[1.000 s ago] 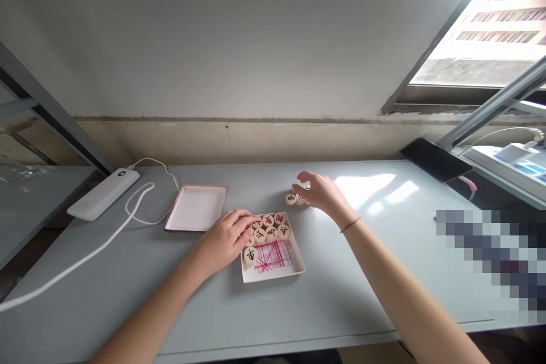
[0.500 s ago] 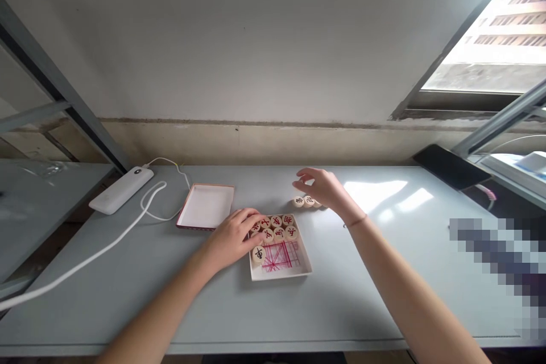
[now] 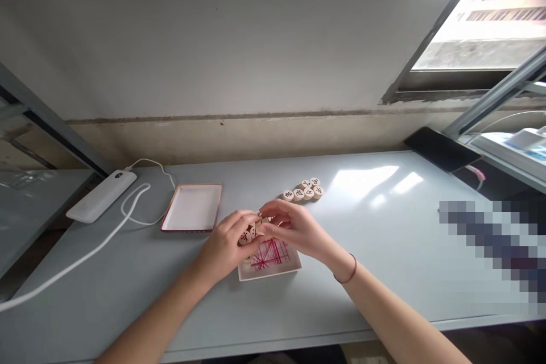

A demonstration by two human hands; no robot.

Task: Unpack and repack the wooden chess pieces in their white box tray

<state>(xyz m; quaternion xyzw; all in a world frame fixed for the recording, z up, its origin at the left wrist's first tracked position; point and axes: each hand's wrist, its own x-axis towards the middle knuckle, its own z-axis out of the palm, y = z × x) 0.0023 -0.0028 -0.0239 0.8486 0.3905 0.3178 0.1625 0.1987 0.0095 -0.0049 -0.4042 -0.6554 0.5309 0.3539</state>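
Note:
A shallow white box (image 3: 279, 274) with red lines on its floor holds round wooden xiangqi pieces (image 3: 244, 238), partly hidden by my hands. My left hand (image 3: 228, 245) curls over the box's left side, its thumb and fingers closed around pieces there. Over the back of the box, my right hand (image 3: 301, 228) pinches a wooden piece (image 3: 261, 225) between thumb and fingers, close to the left fingertips. Behind the box, several more xiangqi pieces (image 3: 307, 193) lie face up on the grey table (image 3: 350, 273) in two short, touching rows.
An open box lid (image 3: 193, 208) lies to the left of the box. Farther left are a white power bank (image 3: 102, 196) and a white cable (image 3: 100, 249). A dark flat object (image 3: 441, 149) rests at the back right, near a metal frame post.
My right hand has come from the loose pieces toward me to the box, with a piece now in its fingers. The left hand stays at the box. The view has shifted slightly.

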